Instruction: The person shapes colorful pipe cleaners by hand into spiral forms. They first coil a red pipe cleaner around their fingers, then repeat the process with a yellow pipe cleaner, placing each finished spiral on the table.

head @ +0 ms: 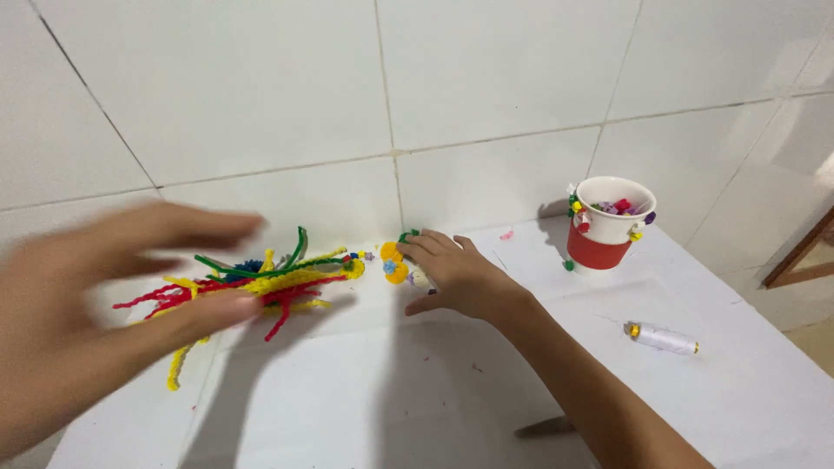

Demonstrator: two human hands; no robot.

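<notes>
The left hand (113, 295) is raised above the left part of the white table (417, 399), blurred, its fingers spread wide and holding nothing. It hangs over the near side of a loose heap of fuzzy pipe cleaners in yellow, red and green (261, 282), which lies toward the table's back left, close to the white tiled wall (261, 95). 1 yellow strand trails from the heap toward the table's left edge.

The right hand (456, 274) rests palm down near the middle of the table's back edge. Its fingertips touch a small craft piece of 2 orange-yellow round pompom flowers with a green stem (395, 260), which sits just to the right of the heap; whether the fingers pinch it or merely press on it cannot be told. The forearm runs from the hand down toward the near right of the view.

Toward the back right corner stands a white paper cup with a red band (605, 236), upright, with small coloured beads inside it and stuck along its rim. Near the right edge, well apart from both hands, a spool of white thread (665, 338) lies on its side.
</notes>
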